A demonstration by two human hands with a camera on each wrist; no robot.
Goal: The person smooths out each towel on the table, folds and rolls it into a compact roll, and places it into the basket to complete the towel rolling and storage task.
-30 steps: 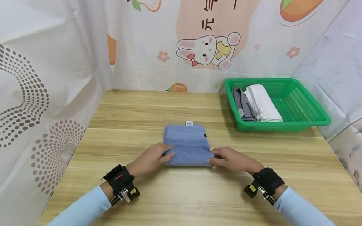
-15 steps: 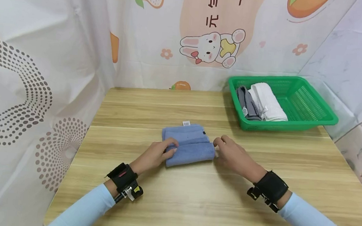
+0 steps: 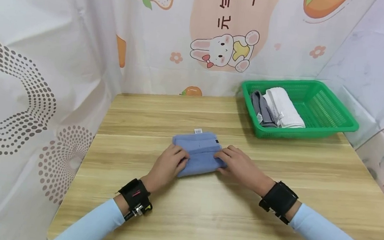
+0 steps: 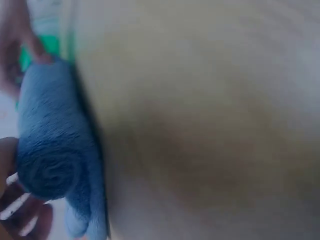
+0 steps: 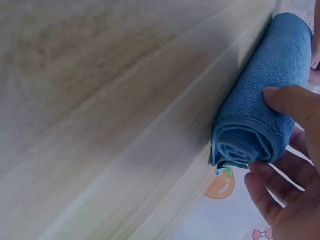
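A blue towel (image 3: 200, 162) lies partly rolled on the table; its near part forms a roll and its far part lies flat, with a white tag (image 3: 198, 131) at the far edge. My left hand (image 3: 166, 166) grips the left end of the roll. My right hand (image 3: 240, 168) holds the right end, and in the right wrist view its thumb (image 5: 287, 102) presses on top while the fingers curl beneath. The coiled end of the towel (image 4: 52, 172) shows in the left wrist view. Parts of both hands' fingertips are hidden behind the roll.
At the back right stands a green basket (image 3: 305, 134) with a folded white towel (image 3: 285, 109) and a dark grey towel (image 3: 264, 110) in its left part. Printed curtains (image 3: 155, 71) hang behind the wooden table (image 3: 203, 220) and along its sides.
The towel has turned slightly, its right end swinging away from me. My right hand came off the roll's right end half a second ago and now holds it again, further left.
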